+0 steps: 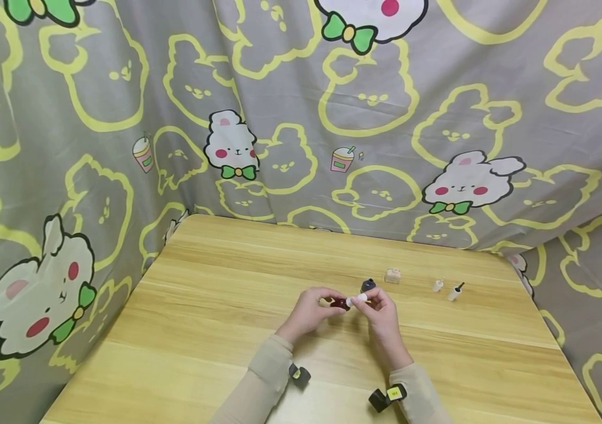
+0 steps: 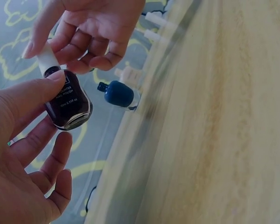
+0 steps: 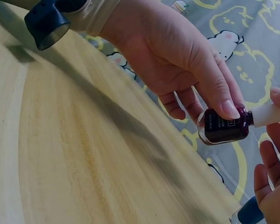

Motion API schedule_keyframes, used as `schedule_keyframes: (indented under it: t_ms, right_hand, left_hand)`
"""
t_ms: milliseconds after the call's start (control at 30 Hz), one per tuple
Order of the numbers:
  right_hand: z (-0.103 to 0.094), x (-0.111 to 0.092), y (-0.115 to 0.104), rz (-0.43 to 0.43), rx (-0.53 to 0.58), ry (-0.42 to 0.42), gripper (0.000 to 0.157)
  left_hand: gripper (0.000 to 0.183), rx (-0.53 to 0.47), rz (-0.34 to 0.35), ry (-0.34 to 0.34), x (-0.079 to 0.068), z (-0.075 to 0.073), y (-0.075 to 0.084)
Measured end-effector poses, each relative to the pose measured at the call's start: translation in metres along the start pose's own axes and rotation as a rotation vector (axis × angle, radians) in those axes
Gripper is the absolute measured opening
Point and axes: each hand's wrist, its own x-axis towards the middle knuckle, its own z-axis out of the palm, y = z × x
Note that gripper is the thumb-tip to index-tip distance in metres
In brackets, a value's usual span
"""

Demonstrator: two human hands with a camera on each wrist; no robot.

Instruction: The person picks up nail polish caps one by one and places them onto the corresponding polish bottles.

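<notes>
A dark red nail polish bottle [image 2: 69,103] is held by my left hand [image 1: 308,312], between thumb and fingers, tilted above the table. My right hand [image 1: 385,324] pinches the bottle's white cap [image 2: 47,59] between thumb and finger. The cap lines up with the bottle's mouth, and a dark stretch of neck shows between them in the right wrist view. Just beyond the hands stands a dark blue nail polish bottle [image 2: 119,94] without its cap. Behind that is a pale pink bottle [image 1: 393,275].
Two white caps stand on the wooden table [image 1: 216,282] to the right: one cap [image 1: 438,286] with a pale brush upward, the other cap [image 1: 455,293] with a dark brush upward. A patterned grey curtain [image 1: 290,88] hangs around the table's back and sides.
</notes>
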Motion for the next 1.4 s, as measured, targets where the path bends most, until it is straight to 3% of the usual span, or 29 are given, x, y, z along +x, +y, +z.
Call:
schedule_keyframes:
  t_ms: [400, 733, 1067, 1400]
  right_hand:
    - [0.002, 0.0, 0.0, -0.013, -0.016, 0.014, 0.024]
    - [-0.004, 0.002, 0.004, -0.094, 0.042, -0.118, 0.041]
    - [-0.01, 0.005, 0.006, -0.135, 0.097, -0.231, 0.035]
    - [-0.01, 0.003, 0.004, -0.1, 0.113, -0.195, 0.029]
  left_hand:
    - [0.028, 0.015, -0.01, 0.008, -0.001, 0.002, 0.0]
    - [0.027, -0.019, -0.015, 0.041, 0.002, -0.001, -0.003]
    - [0.029, -0.042, -0.019, 0.037, 0.003, -0.002, -0.005]
    - [0.029, -0.052, -0.025, 0.028, 0.002, -0.001, -0.005]
